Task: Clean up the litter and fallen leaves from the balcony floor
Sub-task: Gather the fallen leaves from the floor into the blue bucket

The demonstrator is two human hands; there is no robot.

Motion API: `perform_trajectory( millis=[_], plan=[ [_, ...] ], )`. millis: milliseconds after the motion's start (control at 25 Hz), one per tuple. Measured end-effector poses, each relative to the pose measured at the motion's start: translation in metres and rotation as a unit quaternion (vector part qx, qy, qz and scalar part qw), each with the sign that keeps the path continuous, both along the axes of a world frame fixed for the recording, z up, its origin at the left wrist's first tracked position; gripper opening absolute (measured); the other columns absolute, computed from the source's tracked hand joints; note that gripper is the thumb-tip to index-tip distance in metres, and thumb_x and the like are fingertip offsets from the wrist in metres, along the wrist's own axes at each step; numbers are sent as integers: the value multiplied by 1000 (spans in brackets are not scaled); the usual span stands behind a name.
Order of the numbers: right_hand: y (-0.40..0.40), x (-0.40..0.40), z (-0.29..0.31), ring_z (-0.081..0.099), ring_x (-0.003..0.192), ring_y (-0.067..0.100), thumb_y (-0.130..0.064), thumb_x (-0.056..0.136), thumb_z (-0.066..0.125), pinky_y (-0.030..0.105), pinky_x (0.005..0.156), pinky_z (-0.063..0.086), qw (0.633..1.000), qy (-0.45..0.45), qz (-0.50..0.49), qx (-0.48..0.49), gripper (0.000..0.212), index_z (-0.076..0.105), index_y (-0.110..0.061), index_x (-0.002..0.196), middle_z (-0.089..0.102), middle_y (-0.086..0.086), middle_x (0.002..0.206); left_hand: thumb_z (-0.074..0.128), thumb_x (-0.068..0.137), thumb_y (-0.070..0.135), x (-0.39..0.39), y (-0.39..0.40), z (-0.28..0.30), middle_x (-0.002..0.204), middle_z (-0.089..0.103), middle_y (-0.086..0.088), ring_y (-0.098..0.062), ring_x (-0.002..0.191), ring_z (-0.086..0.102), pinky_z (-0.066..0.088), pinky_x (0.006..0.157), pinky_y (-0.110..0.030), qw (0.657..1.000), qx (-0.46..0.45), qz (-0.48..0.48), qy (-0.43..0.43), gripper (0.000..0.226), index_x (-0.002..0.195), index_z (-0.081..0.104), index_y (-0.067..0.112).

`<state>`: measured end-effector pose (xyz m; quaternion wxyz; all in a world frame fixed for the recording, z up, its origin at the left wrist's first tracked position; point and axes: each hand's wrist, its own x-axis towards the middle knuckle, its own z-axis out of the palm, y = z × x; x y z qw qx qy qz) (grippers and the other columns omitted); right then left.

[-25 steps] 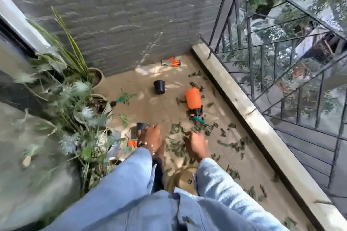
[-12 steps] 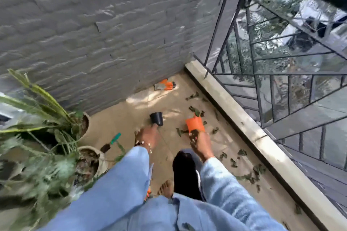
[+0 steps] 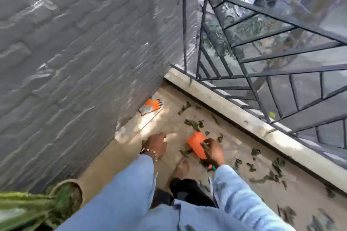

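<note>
Left hand [image 3: 155, 143] hanging above the balcony floor [image 3: 131, 148], fingers loosely curled, nothing visibly held. Right hand [image 3: 213, 149] in front of an orange container [image 3: 196, 143] lying on its side; grip on it impossible to tell. Fallen leaves [image 3: 193, 124] scattered by the curb [image 3: 234, 116]; orange-and-grey glove [image 3: 151, 106] flat beside the brick wall [image 3: 75, 52].

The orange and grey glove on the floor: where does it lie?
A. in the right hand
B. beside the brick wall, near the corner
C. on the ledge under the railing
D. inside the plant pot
B: the glove lies flat at the wall's foot.
</note>
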<state>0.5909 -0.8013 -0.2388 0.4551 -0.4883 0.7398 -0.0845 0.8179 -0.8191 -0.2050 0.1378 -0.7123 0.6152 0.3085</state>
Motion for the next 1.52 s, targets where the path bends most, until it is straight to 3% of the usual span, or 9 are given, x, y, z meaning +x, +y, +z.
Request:
perform_trajectory(
  millis=[280, 520, 640, 920, 1160, 1240, 1360, 1440, 1520],
  plan=[
    [-54, -24, -14, 61, 107, 30, -23, 88, 63, 29, 84, 43, 990, -10, -122, 74, 29, 67, -7, 112, 68, 16, 114, 51, 90, 26, -13, -109, 9, 113, 67, -9, -30, 112, 59, 46, 94, -36, 995, 21, -97, 5, 33, 122, 59, 23],
    [-40, -8, -64, 62, 108, 29, -16, 84, 65, 33, 90, 48, 942, -45, -310, 123, 20, 70, -8, 102, 64, 13, 123, 51, 92, 24, -36, -172, -26, 114, 68, -10, -29, 107, 61, 49, 89, -34, 966, 65, -248, 21, 32, 121, 61, 19],
    [-24, 16, -109, 59, 110, 33, -14, 86, 61, 30, 84, 42, 904, -51, -395, 154, 25, 68, -4, 108, 66, 18, 114, 49, 94, 22, -49, -196, -82, 116, 68, -11, -28, 109, 62, 48, 88, -30, 938, 92, -332, 24, 31, 122, 62, 17],
    [-25, 102, -276, 59, 111, 31, -12, 83, 60, 35, 96, 45, 793, -82, -570, 199, 29, 69, -6, 110, 67, 15, 115, 48, 93, 30, -67, -242, -262, 120, 64, -11, -30, 113, 57, 47, 94, -36, 863, 151, -482, -13, 34, 125, 55, 23],
    [-16, 156, -497, 50, 118, 36, -59, 64, 46, 47, 100, 41, 764, -21, -573, 295, 57, 62, -31, 110, 61, 11, 120, 56, 93, 24, -32, -227, -434, 109, 69, -9, -27, 106, 61, 45, 86, -28, 883, 184, -432, 20, 27, 118, 64, 16],
    [-31, 156, -541, 49, 119, 36, -55, 76, 52, 43, 100, 38, 749, -3, -597, 288, 48, 57, -28, 116, 59, 13, 121, 57, 94, 25, -13, -220, -484, 104, 69, -5, -22, 100, 62, 42, 80, -22, 899, 196, -391, 20, 23, 114, 65, 18],
    [-57, 155, -597, 51, 111, 37, -31, 86, 62, 36, 90, 36, 699, 7, -688, 197, 46, 49, -6, 123, 53, 24, 120, 57, 94, 26, 8, -219, -537, 101, 69, -2, -20, 95, 65, 47, 74, -21, 929, 210, -305, 18, 19, 109, 67, 19],
    [-69, 155, -613, 50, 105, 36, -30, 87, 62, 35, 89, 35, 672, 55, -715, 185, 43, 51, -6, 122, 46, 24, 122, 59, 92, 24, 15, -222, -554, 100, 70, -4, -23, 95, 66, 53, 85, -31, 937, 216, -274, 34, 13, 100, 68, 19],
    [-69, 151, -620, 55, 101, 37, -26, 88, 61, 34, 85, 36, 676, 77, -706, 195, 33, 59, -4, 113, 54, 23, 117, 61, 91, 20, 16, -223, -566, 98, 71, -7, -26, 94, 66, 54, 89, -42, 945, 227, -232, 48, 5, 89, 65, 22]
  ],
)
